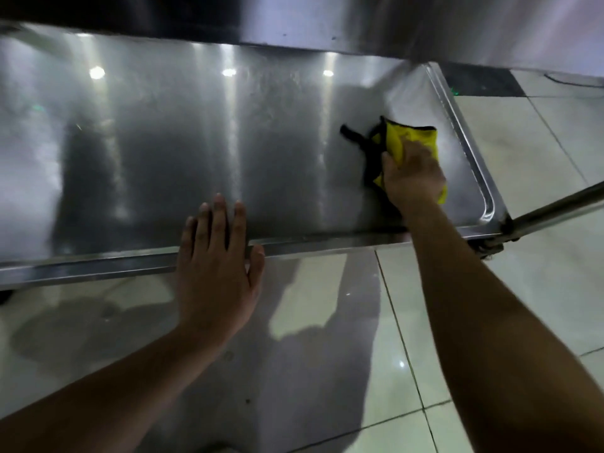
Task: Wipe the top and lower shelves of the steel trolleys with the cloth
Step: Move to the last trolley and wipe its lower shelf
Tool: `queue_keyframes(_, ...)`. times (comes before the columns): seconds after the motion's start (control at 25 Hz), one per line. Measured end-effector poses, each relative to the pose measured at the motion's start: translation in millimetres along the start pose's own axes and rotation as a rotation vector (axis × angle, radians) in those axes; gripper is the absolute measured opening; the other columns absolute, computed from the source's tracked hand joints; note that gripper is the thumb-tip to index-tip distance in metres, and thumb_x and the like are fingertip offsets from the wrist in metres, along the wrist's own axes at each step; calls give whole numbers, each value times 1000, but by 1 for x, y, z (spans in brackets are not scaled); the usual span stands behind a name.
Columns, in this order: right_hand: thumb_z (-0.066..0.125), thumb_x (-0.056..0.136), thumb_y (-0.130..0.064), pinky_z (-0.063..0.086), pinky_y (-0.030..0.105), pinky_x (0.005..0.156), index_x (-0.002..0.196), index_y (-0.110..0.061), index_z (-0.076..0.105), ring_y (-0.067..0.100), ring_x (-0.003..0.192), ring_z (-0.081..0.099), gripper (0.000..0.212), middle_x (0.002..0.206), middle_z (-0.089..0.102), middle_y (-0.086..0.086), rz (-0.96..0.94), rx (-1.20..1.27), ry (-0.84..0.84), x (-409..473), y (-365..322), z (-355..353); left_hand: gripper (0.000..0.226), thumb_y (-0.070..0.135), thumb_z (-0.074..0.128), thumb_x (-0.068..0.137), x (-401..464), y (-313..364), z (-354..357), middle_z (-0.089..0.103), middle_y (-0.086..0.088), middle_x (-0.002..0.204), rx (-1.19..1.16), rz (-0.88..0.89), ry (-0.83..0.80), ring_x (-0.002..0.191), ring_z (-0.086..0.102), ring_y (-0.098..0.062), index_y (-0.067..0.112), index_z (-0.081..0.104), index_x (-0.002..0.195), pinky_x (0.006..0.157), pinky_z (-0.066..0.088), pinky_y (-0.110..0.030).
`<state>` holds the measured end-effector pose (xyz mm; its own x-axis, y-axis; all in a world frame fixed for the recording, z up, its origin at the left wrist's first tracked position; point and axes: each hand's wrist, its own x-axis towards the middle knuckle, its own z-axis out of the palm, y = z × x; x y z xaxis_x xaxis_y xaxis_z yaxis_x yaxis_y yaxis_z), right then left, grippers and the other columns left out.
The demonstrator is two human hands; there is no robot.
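While crouching over a glossy tiled floor (490, 322), braces the left hand (215, 266) on the front rim (98, 263) of a steel trolley's lower shelf (163, 158), fingers straight and a little spread, flat across the lip, thumb outside the edge. Farther in and to the right, presses the right hand (413, 178) down on a bunched yellow cloth (411, 138) near the shelf's right end, thumb against the cloth's near edge. Cannot tell through motion blur whether the fingers curl round the fabric or lie flat on it.

Likely risks:
- May set the trolley rolling on its caster (487, 250) with a hard sideways stroke, and lose the brace on a rim that looks slick.
- May drag the cloth's loose black trim (351, 134) across the steel and leave streaks, or catch it in the raised corner.
- May miss the hazy film spread across the shelf's middle and left, well apart from the cloth.

Just right of the corner, a steel tube (555, 204) slanting away over the tiles, apt to crowd the elbow. Farthest back and overhead, the top shelf (359, 21), overhanging the rear strip and limiting reach and headroom there.
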<state>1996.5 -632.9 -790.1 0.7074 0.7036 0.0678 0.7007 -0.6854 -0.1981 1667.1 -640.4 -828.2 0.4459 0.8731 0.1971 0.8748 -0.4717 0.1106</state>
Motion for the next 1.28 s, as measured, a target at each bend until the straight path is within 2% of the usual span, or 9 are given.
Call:
queue_keyframes(0.16, 50, 98, -45, 33, 48, 114, 147, -15, 47, 37, 138, 42, 58, 152, 44, 17, -37, 42, -27, -38, -30, 9, 63, 42, 20, 105, -1, -1, 2, 23, -19, 165, 2, 0, -27, 151, 23, -37, 10, 23, 159, 124, 16, -49)
queue_keyframes(0.28, 51, 90, -43, 37, 47, 113, 141, -18, 57, 33, 138, 48, 57, 149, 50, 13, -486, 167, -68, -109, -15, 5, 64, 43, 17, 105, -1, -3, 3, 21, -19, 165, 1, 14, -45, 152, 22, -37, 10, 22, 159, 124, 16, -49)
queue_keyframes(0.36, 55, 91, -38, 39, 46, 113, 139, -17, 59, 32, 137, 50, 52, 147, 53, 13, -694, 150, -84, -84, 5, -2, 64, 43, 17, 106, -1, -4, 2, 22, -19, 165, -5, 24, -45, 151, 23, -36, 9, 22, 159, 124, 16, -48)
queue_keyframes(0.56, 48, 99, -48, 31, 46, 116, 146, -18, 46, 33, 141, 38, 56, 154, 41, 12, -12, 22, 4, -1, -33, 9, 66, 44, 12, 105, -2, 2, 1, 16, -19, 166, -8, 14, -81, 153, 17, -35, 7, 15, 160, 125, 12, -48)
queue_keyframes(0.68, 52, 95, -50, 29, 45, 117, 147, -25, 48, 30, 143, 37, 58, 157, 40, 7, -306, 75, -59, -30, -108, 27, 66, 43, 16, 105, 1, 1, 0, 13, -19, 167, -30, 7, -101, 154, 15, -35, 7, 15, 160, 126, 11, -48)
queue_keyframes(0.8, 53, 92, -47, 27, 45, 119, 145, -28, 52, 25, 145, 38, 56, 155, 44, 4, -659, 142, -105, -81, -114, 37, 67, 43, 16, 104, -1, -2, -6, 14, -19, 167, -41, 22, -117, 154, 16, -33, 6, 17, 159, 126, 9, -47)
queue_keyframes(0.88, 49, 97, -43, 26, 46, 119, 147, -21, 49, 30, 144, 38, 54, 155, 44, 10, -560, 83, -63, -54, -89, 32, 67, 45, 14, 104, 1, -1, -6, 12, -18, 167, -71, 34, -122, 155, 13, -33, 7, 16, 160, 126, 7, -46)
queue_keyframes(1.0, 48, 98, -47, 31, 49, 116, 145, -13, 47, 39, 139, 40, 58, 152, 42, 18, -72, 36, -105, -15, -75, 16, 67, 45, 16, 104, 1, -1, -3, 9, -17, 168, -115, 12, -117, 156, 8, -32, 8, 14, 160, 127, 4, -44)
queue_keyframes(1.28, 48, 86, -44, 27, 50, 116, 141, -26, 55, 35, 138, 42, 58, 154, 44, 8, -369, 162, -16, -139, -84, 22, 66, 45, 15, 106, -1, -15, -15, -6, -16, 168, -132, 100, -242, 156, -5, -31, 12, -1, 161, 127, 1, -45)
